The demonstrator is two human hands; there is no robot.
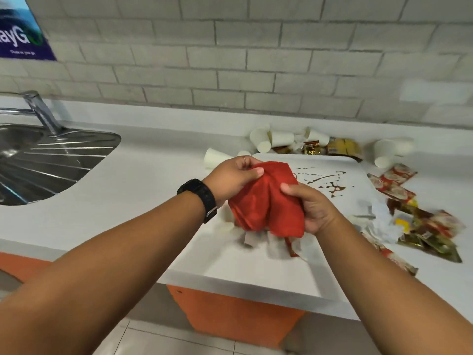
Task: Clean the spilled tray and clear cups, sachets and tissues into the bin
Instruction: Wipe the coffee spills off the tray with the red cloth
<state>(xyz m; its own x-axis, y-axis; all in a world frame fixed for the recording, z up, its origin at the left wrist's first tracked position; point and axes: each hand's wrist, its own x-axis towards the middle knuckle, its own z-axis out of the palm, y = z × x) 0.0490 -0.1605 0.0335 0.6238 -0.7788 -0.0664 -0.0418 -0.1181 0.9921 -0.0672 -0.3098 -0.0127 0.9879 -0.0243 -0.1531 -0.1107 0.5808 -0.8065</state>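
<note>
Tray (268,254): white, flat, sits on the counter (153,175) right at the front edge, brown spill (330,184) across its far half. Looks like rigid plastic, light, wet patch probably slick. If I need to move it, grip the near rim on the dry part, keep it level so the liquid doesn't run.

Head view, only one there is:
- Red cloth (266,203) held in the air over the tray's near-left area. Soft, limp, bunches easily. Best wadded in one palm for wiping.
- My left hand (230,179) pinches the cloth's top edge, thumb over fingers. My right hand (313,208) curls round its right side, thumb on top. Both closed on it.
- Paper cups (281,139) tipped over beyond the tray's far edge, another pair (389,151) at far right. Featherweight, crush easily; take by the rim or stack them.
- Sachets (399,185) scattered right of the tray, more behind it. Foil, thin, slippery; pinch by the corners or sweep into a pile.
- Tissues (384,221) crumpled among the sachets, blurred; probably soggy and tear-prone, so scoop, don't pull.
- Bin not in view.

Judgement: wipe not started, spill intact.
</note>
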